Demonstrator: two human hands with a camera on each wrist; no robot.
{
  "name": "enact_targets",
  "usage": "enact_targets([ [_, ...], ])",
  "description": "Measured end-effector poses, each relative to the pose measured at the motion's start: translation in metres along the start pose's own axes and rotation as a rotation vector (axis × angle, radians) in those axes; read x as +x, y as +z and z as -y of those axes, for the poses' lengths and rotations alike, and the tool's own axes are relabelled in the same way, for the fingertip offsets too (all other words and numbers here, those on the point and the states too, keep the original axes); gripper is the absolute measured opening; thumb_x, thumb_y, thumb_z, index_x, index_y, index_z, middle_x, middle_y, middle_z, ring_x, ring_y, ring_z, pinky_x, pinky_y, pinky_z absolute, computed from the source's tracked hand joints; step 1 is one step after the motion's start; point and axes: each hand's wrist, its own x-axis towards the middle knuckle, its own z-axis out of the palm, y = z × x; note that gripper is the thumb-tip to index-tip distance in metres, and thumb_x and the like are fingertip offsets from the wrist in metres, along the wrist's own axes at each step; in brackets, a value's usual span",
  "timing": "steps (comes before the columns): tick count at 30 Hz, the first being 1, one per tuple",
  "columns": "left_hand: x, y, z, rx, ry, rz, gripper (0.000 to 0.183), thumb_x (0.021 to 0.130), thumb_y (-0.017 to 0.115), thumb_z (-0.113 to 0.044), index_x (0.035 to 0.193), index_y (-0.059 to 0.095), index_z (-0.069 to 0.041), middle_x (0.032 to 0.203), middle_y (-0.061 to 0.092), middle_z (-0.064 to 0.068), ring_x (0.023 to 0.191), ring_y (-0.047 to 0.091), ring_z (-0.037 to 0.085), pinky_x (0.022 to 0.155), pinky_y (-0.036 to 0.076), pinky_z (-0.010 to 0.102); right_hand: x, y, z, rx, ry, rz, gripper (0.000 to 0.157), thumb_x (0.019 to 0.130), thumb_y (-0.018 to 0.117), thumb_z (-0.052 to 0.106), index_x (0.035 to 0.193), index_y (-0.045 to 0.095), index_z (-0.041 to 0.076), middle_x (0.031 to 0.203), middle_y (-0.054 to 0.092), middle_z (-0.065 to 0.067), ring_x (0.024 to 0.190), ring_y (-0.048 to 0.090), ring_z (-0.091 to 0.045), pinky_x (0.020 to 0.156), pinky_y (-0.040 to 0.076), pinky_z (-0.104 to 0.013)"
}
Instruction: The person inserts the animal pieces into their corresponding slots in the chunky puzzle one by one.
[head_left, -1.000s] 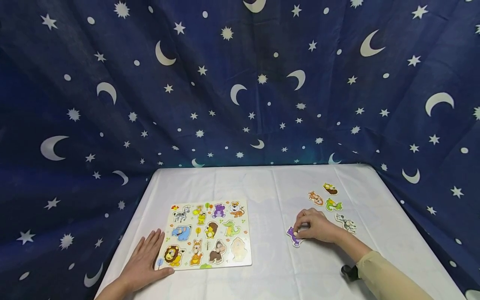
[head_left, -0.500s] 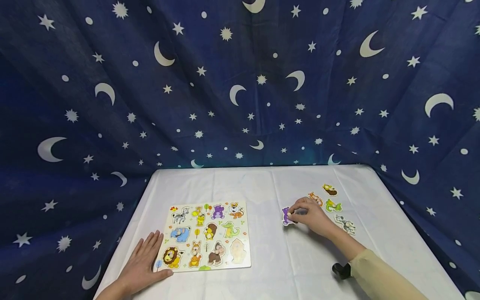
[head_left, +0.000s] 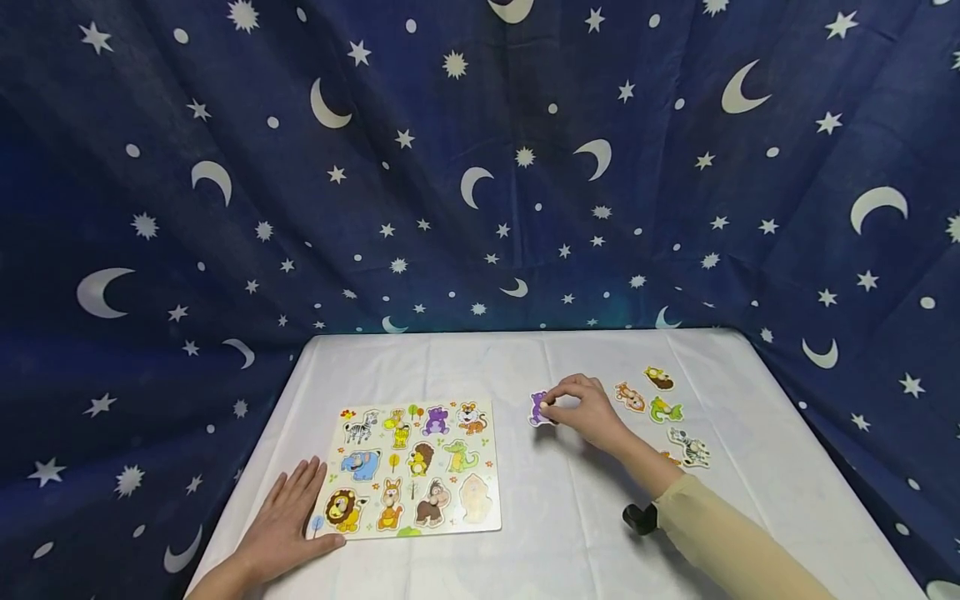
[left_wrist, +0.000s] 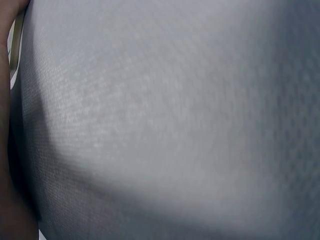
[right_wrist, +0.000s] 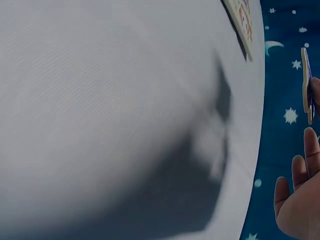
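Note:
My right hand (head_left: pixel 592 412) pinches a purple hippo puzzle piece (head_left: pixel 537 408) between thumb and fingers, to the right of the puzzle board (head_left: pixel 450 527). In the right wrist view the hippo piece (right_wrist: pixel 306 87) is seen edge-on, above the table, with the other fingers apart from it. My left hand (head_left: pixel 285 525) lies flat with fingers spread at the board's near left corner, thumb along its front edge. Pictures of animals cover the board, among them a purple hippo at the back; the shape at its near right is pale. The left wrist view shows mostly white cloth.
Several loose pieces lie at the right: a brown and yellow piece (head_left: pixel 659 378), an orange piece (head_left: pixel 630 397), a green crocodile (head_left: pixel 666 409) and a zebra (head_left: pixel 690 448). Another orange piece (head_left: pixel 670 457) is partly hidden by my right arm. A dark starry curtain (head_left: pixel 480 167) hangs behind the table.
My right hand has carried the hippo piece left and farther back, away from the loose pieces towards the board. The left hand and the board have stayed put.

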Motion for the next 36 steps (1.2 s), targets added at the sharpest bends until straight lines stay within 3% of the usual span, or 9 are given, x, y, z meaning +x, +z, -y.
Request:
enact_targets([
  [9, -0.003, 0.002, 0.001, 0.012, 0.017, -0.026, 0.116, 0.075, 0.076, -0.072, 0.157, 0.037, 0.001, 0.161, 0.035, 0.023, 0.154, 0.020, 0.032, 0.126, -0.002, 0.038, 0.018, 0.041, 0.021, -0.018, -0.008, -0.008, 0.011, 0.081, 0.088, 0.031, 0.085, 0.078, 0.031, 0.101, 0.062, 0.011, 0.109, 0.046, -0.020, 0.096, 0.040, -0.044],
  [21, -0.006, 0.007, 0.007, 0.033, 0.024, -0.029, 0.117, 0.077, 0.072, -0.075, 0.159, 0.032, -0.002, 0.162, 0.033, 0.021, 0.157, 0.009, 0.020, 0.125, -0.005, 0.035, 0.034, 0.098, 0.043, -0.091, -0.020, 0.014, 0.008, 0.083, 0.085, 0.036, 0.084, 0.077, 0.035, 0.098, 0.061, 0.016, 0.108, 0.049, -0.019, 0.098, 0.039, -0.047],
  [29, -0.003, 0.006, 0.007, 0.016, -0.013, 0.010, 0.118, 0.077, 0.070, -0.077, 0.160, 0.032, -0.003, 0.164, 0.030, 0.019, 0.157, 0.008, 0.022, 0.126, -0.006, 0.036, 0.043, 0.122, 0.053, -0.120, -0.048, 0.038, 0.007, 0.085, 0.082, 0.037, 0.084, 0.076, 0.036, 0.100, 0.061, 0.015, 0.108, 0.048, -0.019, 0.096, 0.039, -0.048],
  [36, -0.002, 0.009, 0.009, 0.032, 0.036, -0.059, 0.117, 0.076, 0.073, -0.074, 0.160, 0.031, -0.004, 0.163, 0.033, 0.019, 0.157, 0.010, 0.021, 0.126, -0.004, 0.036, 0.049, 0.138, 0.059, -0.170, -0.056, 0.035, 0.006, 0.087, 0.080, 0.039, 0.086, 0.076, 0.035, 0.100, 0.062, 0.013, 0.108, 0.049, -0.020, 0.096, 0.039, -0.047],
])
